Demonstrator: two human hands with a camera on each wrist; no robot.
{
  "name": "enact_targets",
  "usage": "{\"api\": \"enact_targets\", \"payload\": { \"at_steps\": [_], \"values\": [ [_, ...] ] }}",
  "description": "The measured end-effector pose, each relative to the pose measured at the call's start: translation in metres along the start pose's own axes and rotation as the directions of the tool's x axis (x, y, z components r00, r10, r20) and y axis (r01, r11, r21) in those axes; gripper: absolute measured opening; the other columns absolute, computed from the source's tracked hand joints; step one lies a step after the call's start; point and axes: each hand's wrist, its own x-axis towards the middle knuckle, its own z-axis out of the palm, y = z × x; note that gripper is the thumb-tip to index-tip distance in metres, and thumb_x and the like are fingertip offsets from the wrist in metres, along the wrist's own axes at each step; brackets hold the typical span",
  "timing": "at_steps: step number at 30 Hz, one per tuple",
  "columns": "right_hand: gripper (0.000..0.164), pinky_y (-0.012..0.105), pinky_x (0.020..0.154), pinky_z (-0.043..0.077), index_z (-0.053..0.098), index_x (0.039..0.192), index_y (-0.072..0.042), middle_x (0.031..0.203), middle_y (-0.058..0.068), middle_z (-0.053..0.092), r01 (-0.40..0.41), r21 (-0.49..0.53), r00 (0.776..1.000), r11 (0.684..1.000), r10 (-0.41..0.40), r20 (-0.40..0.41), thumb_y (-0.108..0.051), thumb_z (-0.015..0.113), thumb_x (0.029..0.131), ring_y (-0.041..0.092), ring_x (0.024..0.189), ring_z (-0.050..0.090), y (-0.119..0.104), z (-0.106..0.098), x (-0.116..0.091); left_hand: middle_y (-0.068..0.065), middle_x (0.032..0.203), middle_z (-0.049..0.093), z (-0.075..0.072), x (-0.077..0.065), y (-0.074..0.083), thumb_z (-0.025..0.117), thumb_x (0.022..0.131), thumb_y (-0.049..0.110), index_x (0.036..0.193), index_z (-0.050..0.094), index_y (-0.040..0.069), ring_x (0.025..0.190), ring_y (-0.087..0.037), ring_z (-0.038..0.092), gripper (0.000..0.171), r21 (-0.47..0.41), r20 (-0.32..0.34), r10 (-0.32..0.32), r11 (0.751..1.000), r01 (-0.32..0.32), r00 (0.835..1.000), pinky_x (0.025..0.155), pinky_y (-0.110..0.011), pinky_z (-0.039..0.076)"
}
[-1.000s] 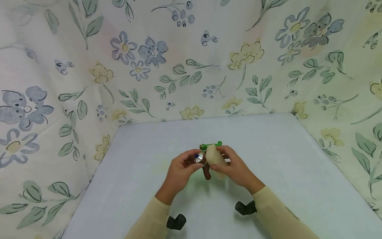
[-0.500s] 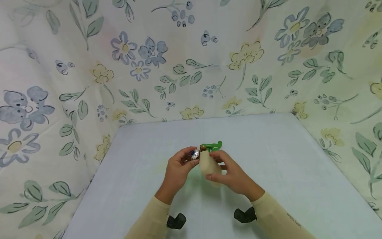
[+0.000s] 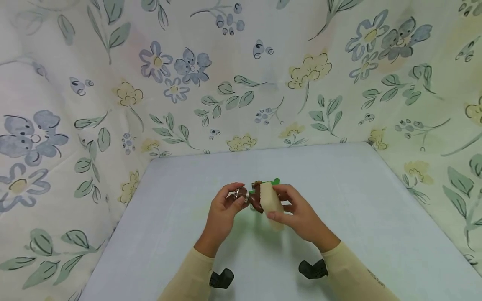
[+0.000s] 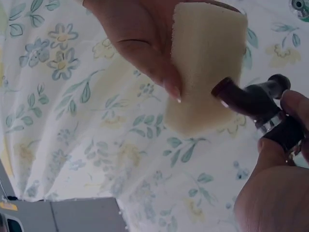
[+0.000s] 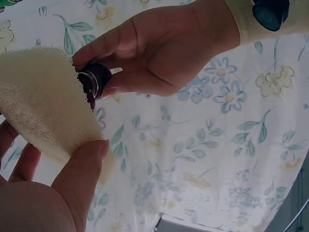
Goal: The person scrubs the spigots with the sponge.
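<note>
Between my left thumb and fingers is a dark brown tap (image 3: 256,201) with a chrome band; my left hand (image 3: 221,211) pinches it at its knob end. Its curved spout points at the sponge in the left wrist view, where the tap (image 4: 256,102) looks almost black. My right hand (image 3: 303,215) grips a thick cream sponge (image 3: 270,200), thumb on the near side and fingers behind. The sponge (image 5: 41,92) overlaps most of the tap in the right wrist view, leaving the banded knob end showing. Both are held in front of me, close together.
Behind the sponge, a green tap (image 3: 276,181) lies on the white table (image 3: 180,188), partly hidden. Black wrist cameras (image 3: 222,279) stick out inward from both sleeves. A floral curtain (image 3: 241,104) hangs along the table's back and sides.
The brown tap has turned in my left hand: its blue-marked knob no longer faces the head camera. The sponge shifted left across the tap, then back right, uncovering more of it.
</note>
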Motion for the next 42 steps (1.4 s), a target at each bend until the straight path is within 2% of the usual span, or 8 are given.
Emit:
{"api": "enact_targets", "payload": {
  "at_steps": [6,12,17,23,28,30,37,42],
  "values": [
    [0.059,0.047,0.088,0.048,0.044,0.137,-0.024,0.129,0.003,0.050,0.034,0.093,0.999,0.995,-0.035,0.009,-0.017,0.074,0.087,0.024,0.112,0.049,-0.003,0.000,-0.001,-0.022,0.122,0.049,-0.001,-0.001,-0.001,0.063,0.094,0.009,0.126,0.048,0.000,0.112,-0.035,0.056,0.037,-0.076,-0.027,-0.060,0.995,0.058,0.998,0.088,-0.043,0.050],
    [0.056,0.051,0.088,0.047,0.044,0.136,-0.019,0.129,0.008,0.049,0.046,0.175,0.998,0.983,-0.053,0.036,-0.009,0.070,0.088,0.030,0.113,0.048,-0.005,0.000,0.001,-0.020,0.115,0.056,-0.002,-0.002,-0.003,0.066,0.092,0.013,0.124,0.055,0.006,0.105,-0.034,0.058,0.035,-0.027,-0.052,-0.059,0.998,0.057,0.997,0.086,-0.043,0.051],
    [0.053,0.047,0.088,0.048,0.045,0.136,-0.020,0.128,0.008,0.050,0.018,0.196,0.999,0.980,-0.026,0.042,-0.013,0.070,0.089,0.030,0.112,0.049,0.000,-0.001,0.001,-0.020,0.112,0.058,-0.003,-0.003,-0.004,0.068,0.090,0.015,0.123,0.058,0.007,0.103,-0.034,0.058,0.035,0.005,-0.056,-0.042,0.999,0.042,0.998,0.086,-0.043,0.052],
    [0.052,0.044,0.087,0.049,0.046,0.136,-0.021,0.128,0.007,0.050,0.000,0.184,0.999,0.983,-0.008,0.038,-0.016,0.070,0.090,0.030,0.112,0.048,0.007,-0.002,0.002,-0.021,0.114,0.057,-0.002,-0.004,-0.003,0.067,0.091,0.013,0.124,0.057,0.002,0.105,-0.036,0.059,0.037,-0.048,-0.026,-0.062,0.997,0.060,0.998,0.086,-0.044,0.051],
    [0.053,0.047,0.087,0.048,0.045,0.136,-0.021,0.128,0.005,0.049,-0.016,0.140,1.000,0.990,0.017,-0.002,-0.016,0.070,0.089,0.029,0.114,0.048,0.008,-0.003,0.003,-0.022,0.115,0.057,0.000,-0.004,0.000,0.066,0.091,0.010,0.125,0.056,0.000,0.106,-0.035,0.059,0.037,-0.069,-0.018,-0.067,0.995,0.066,0.998,0.086,-0.044,0.050],
    [0.054,0.049,0.087,0.047,0.045,0.135,-0.022,0.127,0.004,0.050,-0.037,0.114,0.999,0.993,0.040,-0.025,-0.018,0.072,0.089,0.029,0.113,0.048,0.006,-0.003,0.003,-0.022,0.116,0.057,0.001,-0.004,0.000,0.065,0.092,0.009,0.125,0.055,-0.001,0.106,-0.034,0.059,0.037,-0.076,-0.015,-0.066,0.995,0.064,0.998,0.086,-0.044,0.051],
    [0.058,0.050,0.085,0.047,0.043,0.136,-0.013,0.123,0.008,0.050,-0.057,0.025,0.995,0.998,0.059,-0.081,-0.017,0.073,0.087,0.031,0.110,0.049,-0.013,-0.001,0.003,-0.022,0.117,0.056,0.002,-0.004,0.000,0.064,0.092,0.005,0.126,0.053,-0.004,0.107,-0.034,0.058,0.037,-0.075,-0.010,-0.058,0.996,0.057,0.998,0.086,-0.044,0.051],
    [0.059,0.047,0.086,0.045,0.043,0.136,-0.014,0.123,0.005,0.050,-0.146,-0.051,0.978,0.988,0.136,-0.158,-0.025,0.073,0.087,0.026,0.110,0.048,-0.017,-0.003,0.006,-0.025,0.118,0.055,0.001,-0.005,0.000,0.066,0.091,0.008,0.126,0.054,-0.003,0.106,-0.036,0.058,0.038,-0.057,0.007,-0.058,0.997,0.059,0.998,0.086,-0.044,0.051]
  ]
}}
